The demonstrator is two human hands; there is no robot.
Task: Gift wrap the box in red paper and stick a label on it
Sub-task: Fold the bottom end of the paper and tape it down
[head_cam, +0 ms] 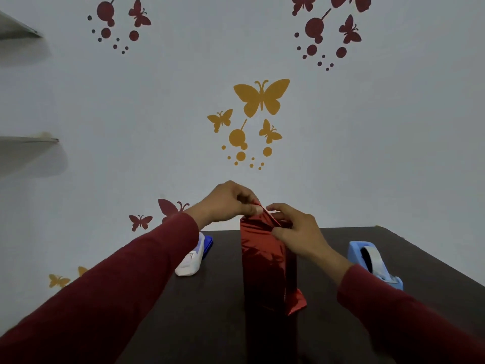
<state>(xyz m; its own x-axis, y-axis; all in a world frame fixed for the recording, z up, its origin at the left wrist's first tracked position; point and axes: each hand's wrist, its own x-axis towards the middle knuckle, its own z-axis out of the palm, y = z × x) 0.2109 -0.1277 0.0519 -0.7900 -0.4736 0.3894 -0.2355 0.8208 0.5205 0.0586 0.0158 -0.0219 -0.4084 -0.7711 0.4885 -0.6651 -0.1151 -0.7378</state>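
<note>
In the head view, a tall box (pixel 267 261) is standing upright near the middle of a dark tabletop (pixel 409 248), already covered on its visible sides in shiny red paper (pixel 262 248). At the base, on the right, a loose corner of the paper is sticking out onto the tabletop.

Both hands are working at the top end of the box. The left hand (pixel 228 202) is reaching in from the left, its fingers curled and its thumb and fingertips pinching a thin flap of the red paper at the upper edge. The right hand (pixel 296 231) is lying against the top right of the box, its fingers curled over the folded paper and holding the other end of the same flap, so the flap is running as a narrow raised strip between the two hands. Both arms are wearing dark red sleeves (pixel 131 279).

To the left of the box, partly hidden behind the left sleeve, a white and blue stapler-like tool (pixel 193 260) is lying on the tabletop. To the right, well apart from the box, a light blue tape dispenser (pixel 372 261) is sitting with its roll of tape showing. Behind the tabletop, a pale wall (pixel 157 114) is carrying yellow and dark red butterfly decals (pixel 261 97).
</note>
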